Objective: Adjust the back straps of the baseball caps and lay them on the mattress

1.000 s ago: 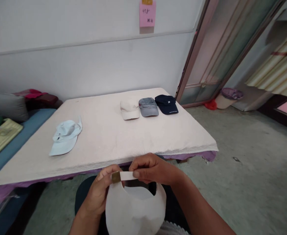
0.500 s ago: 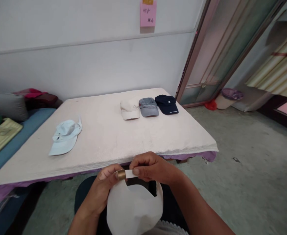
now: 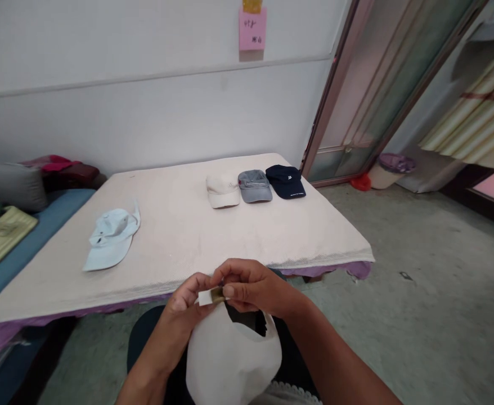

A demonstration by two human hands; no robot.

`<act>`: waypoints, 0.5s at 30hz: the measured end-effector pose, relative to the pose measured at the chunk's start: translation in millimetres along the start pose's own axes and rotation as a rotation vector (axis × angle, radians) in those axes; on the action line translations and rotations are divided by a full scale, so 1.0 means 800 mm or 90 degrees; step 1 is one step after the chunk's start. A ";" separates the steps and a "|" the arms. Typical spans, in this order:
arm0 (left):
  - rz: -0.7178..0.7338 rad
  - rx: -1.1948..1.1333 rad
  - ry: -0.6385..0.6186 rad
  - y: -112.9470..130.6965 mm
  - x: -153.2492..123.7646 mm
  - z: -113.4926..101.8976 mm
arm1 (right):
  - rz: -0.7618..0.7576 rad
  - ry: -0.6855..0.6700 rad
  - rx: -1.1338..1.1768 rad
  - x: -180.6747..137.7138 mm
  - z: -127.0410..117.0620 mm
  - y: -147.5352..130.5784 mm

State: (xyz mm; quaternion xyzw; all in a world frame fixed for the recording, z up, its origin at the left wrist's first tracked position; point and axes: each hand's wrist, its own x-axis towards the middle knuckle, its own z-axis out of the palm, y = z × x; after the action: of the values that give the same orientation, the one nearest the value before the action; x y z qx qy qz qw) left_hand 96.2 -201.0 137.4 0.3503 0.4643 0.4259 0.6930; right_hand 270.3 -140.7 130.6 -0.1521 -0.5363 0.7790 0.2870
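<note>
A white baseball cap (image 3: pixel 230 360) rests over my lap, its back opening facing up and away from me. My left hand (image 3: pixel 183 306) is closed on the cap's left edge, beside the white strap end (image 3: pixel 205 297). The strap runs through a brass-coloured buckle (image 3: pixel 217 295). My right hand (image 3: pixel 253 287) pinches at the buckle's right side, thumb on top; its fingertips partly cover the strap there. The cap's visor is not visible.
On the bed (image 3: pixel 175 236) lie a light blue cap (image 3: pixel 111 239) at left, and a cream cap (image 3: pixel 223 191), a grey cap (image 3: pixel 255 185) and a navy cap (image 3: pixel 286 181) in a row. A bin (image 3: pixel 393 170) stands by the door at right.
The strap end now sticks out left of the buckle. My right hand has moved left to the buckle, and the strap span between my hands is shorter.
</note>
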 end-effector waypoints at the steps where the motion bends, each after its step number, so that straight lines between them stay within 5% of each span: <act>1: 0.010 0.008 0.007 0.001 0.000 0.000 | 0.009 0.011 -0.026 -0.001 -0.002 0.000; 7: 0.029 0.020 -0.013 0.004 -0.003 -0.001 | 0.070 0.038 -0.130 -0.003 -0.004 -0.003; 15: 0.030 0.036 -0.008 -0.001 0.000 -0.007 | 0.020 0.096 -0.361 -0.010 0.014 -0.020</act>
State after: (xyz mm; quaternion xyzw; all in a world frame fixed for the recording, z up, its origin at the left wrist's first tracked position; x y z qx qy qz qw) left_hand 90.8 -200.9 135.1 0.3832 0.4632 0.4268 0.6756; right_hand 274.7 -149.8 148.8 -0.2920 -0.7074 0.5887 0.2602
